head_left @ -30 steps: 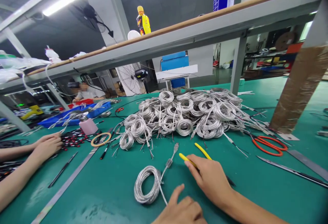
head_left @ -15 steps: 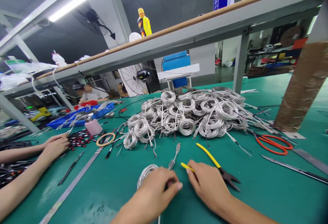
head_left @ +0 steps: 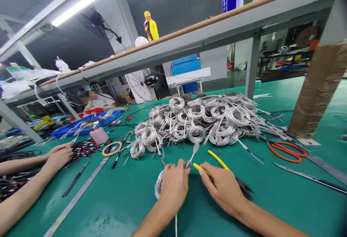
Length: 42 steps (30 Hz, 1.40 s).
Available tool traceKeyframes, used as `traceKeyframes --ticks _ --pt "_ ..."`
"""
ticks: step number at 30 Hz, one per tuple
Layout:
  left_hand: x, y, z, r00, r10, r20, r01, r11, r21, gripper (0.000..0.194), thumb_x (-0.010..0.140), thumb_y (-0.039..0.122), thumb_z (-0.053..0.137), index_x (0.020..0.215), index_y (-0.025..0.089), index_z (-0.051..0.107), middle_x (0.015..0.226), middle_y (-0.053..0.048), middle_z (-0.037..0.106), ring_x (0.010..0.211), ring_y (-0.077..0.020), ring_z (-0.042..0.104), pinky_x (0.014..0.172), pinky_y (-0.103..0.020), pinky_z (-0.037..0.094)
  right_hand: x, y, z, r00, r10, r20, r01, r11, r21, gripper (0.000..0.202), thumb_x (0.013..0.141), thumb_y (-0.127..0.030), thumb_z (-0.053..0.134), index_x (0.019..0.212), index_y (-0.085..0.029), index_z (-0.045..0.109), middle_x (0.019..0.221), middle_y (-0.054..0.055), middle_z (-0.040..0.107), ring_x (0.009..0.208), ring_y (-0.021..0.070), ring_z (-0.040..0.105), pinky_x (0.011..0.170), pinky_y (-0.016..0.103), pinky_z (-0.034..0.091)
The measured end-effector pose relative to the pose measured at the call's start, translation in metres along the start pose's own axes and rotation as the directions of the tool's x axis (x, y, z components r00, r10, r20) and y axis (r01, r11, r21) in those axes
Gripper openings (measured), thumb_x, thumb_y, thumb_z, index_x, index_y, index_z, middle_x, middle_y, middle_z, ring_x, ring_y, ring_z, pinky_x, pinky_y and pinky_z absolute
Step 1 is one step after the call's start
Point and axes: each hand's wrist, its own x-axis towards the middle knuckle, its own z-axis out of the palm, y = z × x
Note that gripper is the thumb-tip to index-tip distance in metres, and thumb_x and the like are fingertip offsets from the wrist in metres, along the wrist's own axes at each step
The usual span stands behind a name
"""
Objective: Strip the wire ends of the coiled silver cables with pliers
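Observation:
My left hand [head_left: 175, 184] is closed on a silver cable, its fingers by a small grey bead just behind the plug. The cable's pale USB-type plug [head_left: 196, 147] points away toward the pile. Beside that hand lies the cable's coil [head_left: 158, 185], partly hidden by it. My right hand [head_left: 225, 190] rests on the table, thumb and fingers closed around one yellow handle of the cutting pliers [head_left: 219, 159]. The pliers' other handle is free, and their dark jaws lie to the right, partly covered by the hand.
A large pile of silver cable coils [head_left: 196, 112] lies ahead. To the right are orange-handled scissors [head_left: 288, 151] and a pointed tool [head_left: 306, 177]. A steel ruler [head_left: 78, 195], a tape ring [head_left: 111, 149] and a co-worker's hands [head_left: 59, 155] are at left.
My left hand has moved forward and right and closed on the cable near its plug; the plug and coil shifted with it. My right hand stays at the pliers.

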Motion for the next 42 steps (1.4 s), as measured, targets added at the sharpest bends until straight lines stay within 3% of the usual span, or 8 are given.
traceKeyframes --ticks 2,5,10,18,28,34,37,42 --pt "0.004 0.002 0.004 0.999 0.003 -0.046 -0.016 0.957 -0.291 0.018 0.084 0.020 0.036 0.093 0.019 0.052 0.062 -0.002 0.062 0.074 -0.0206 0.055 0.085 -0.037 0.033 0.001 0.001 -0.003 0.999 0.006 -0.037 -0.002 0.996 0.088 0.025 0.089 -0.030 0.032 0.079 -0.021 0.053 0.059 -0.003 0.055 0.050 0.0131 0.049 0.050 0.023 0.025" --pt "0.011 0.003 0.015 0.994 -0.026 -0.108 -0.047 0.779 -0.625 0.016 0.080 0.022 0.044 0.092 0.022 0.054 0.056 0.001 0.060 0.073 -0.0191 0.056 0.082 -0.034 0.036 0.001 0.002 -0.006 0.998 0.012 -0.063 -0.001 0.985 0.172 0.023 0.088 -0.032 0.033 0.081 -0.021 0.053 0.057 -0.004 0.055 0.046 0.0122 0.047 0.048 0.022 0.026" --pt "0.013 -0.001 0.026 0.994 -0.015 -0.106 -0.082 0.536 -0.840 0.021 0.073 0.020 0.055 0.094 0.021 0.058 0.065 -0.001 0.064 0.077 -0.0191 0.058 0.081 -0.032 0.039 0.003 0.007 -0.006 0.998 0.002 -0.056 0.001 0.998 0.062 0.020 0.085 -0.032 0.038 0.088 -0.020 0.054 0.052 -0.004 0.054 0.045 0.0136 0.049 0.047 0.023 0.027" --pt "0.008 0.000 0.022 0.986 -0.026 -0.164 -0.095 0.720 -0.688 0.018 0.076 0.017 0.049 0.091 0.022 0.058 0.077 -0.001 0.068 0.092 -0.0200 0.058 0.101 -0.044 0.015 0.002 0.016 -0.003 0.997 0.030 -0.075 -0.017 0.987 0.161 0.036 0.083 -0.032 0.043 0.115 -0.017 0.049 0.046 -0.007 0.044 0.040 0.0114 0.039 0.042 0.022 0.027" --pt "0.007 0.000 0.020 0.989 0.017 -0.146 -0.104 0.781 -0.616 0.021 0.078 0.017 0.046 0.097 0.022 0.055 0.079 0.000 0.067 0.091 -0.0173 0.057 0.102 -0.043 0.016 0.000 0.018 -0.001 0.997 0.007 -0.083 0.010 0.980 0.201 0.039 0.083 -0.031 0.044 0.118 -0.017 0.050 0.049 -0.006 0.046 0.042 0.0095 0.039 0.042 0.021 0.030" --pt "0.006 -0.001 0.023 0.990 -0.014 -0.143 -0.086 0.740 -0.667 0.027 0.074 0.014 0.051 0.099 0.022 0.058 0.099 -0.002 0.064 0.100 -0.0178 0.054 0.105 -0.042 0.014 -0.001 0.018 -0.002 0.998 -0.002 -0.056 0.012 0.985 0.175 0.039 0.083 -0.030 0.044 0.120 -0.018 0.048 0.049 -0.006 0.046 0.041 0.0097 0.039 0.042 0.021 0.029" --pt "0.005 0.000 0.021 0.992 -0.044 -0.121 -0.069 0.610 -0.789 0.032 0.073 0.014 0.050 0.104 0.022 0.057 0.110 -0.004 0.059 0.111 -0.0187 0.046 0.102 -0.038 0.022 -0.001 0.018 -0.002 0.998 -0.008 -0.054 0.016 0.987 0.159 0.040 0.083 -0.030 0.043 0.120 -0.017 0.048 0.049 -0.006 0.046 0.042 0.0103 0.041 0.043 0.021 0.030" --pt "0.010 -0.002 0.013 0.988 -0.154 -0.017 0.008 0.160 -0.987 0.029 0.075 0.023 0.053 0.103 0.017 0.058 0.105 -0.008 0.062 0.105 -0.0206 0.052 0.088 -0.031 0.037 -0.002 0.017 -0.003 0.999 -0.014 -0.039 0.018 0.992 0.122 0.040 0.083 -0.031 0.043 0.120 -0.016 0.048 0.050 -0.006 0.049 0.041 0.0107 0.043 0.044 0.022 0.030"
